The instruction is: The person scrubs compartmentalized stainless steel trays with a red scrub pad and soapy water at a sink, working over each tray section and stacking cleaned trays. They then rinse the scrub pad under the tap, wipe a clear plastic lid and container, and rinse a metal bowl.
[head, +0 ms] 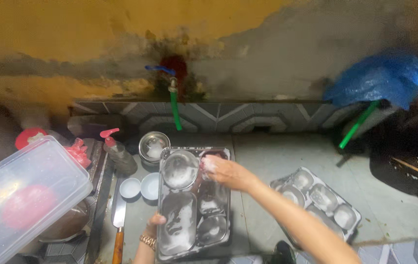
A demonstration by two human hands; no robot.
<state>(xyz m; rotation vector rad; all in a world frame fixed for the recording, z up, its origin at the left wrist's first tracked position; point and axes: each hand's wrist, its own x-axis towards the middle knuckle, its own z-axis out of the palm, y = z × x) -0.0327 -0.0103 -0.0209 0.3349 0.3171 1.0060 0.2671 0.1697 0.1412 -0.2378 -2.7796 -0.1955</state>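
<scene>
The left hand (156, 220) clamps the near left edge of a compartmented steel tray (192, 203), thumb over the rim, a gold bracelet (147, 240) on the wrist. The tray is tipped up toward the camera, soapy, its long axis running straight away from that grip toward the wall. Across it, at the far right corner, the right hand (223, 171) is closed around a reddish scrubbing pad (205, 165), fingers curled, pressing into the top right compartment. So the pad sits diagonally opposite the holding hand, up and to the right of it, and the right arm comes in from the lower right across the tray's edge.

Beyond the left grip, past the tray's left rim, two small pale bowls (140, 187) sit side by side, and farther on a round steel bowl (154, 145) with suds in it. Left of that grip lies a knife with a wooden handle (118, 230), parallel to the tray. A pump bottle with a pink top (118, 154) stands beyond the bowls. To the right of the scrubbing hand, well apart, a second compartmented tray (319, 198) lies flat on the floor. A tap with a green hose (174, 105) hangs off the wall beyond the tray's far end. A clear plastic lid (23, 195) fills the near left.
</scene>
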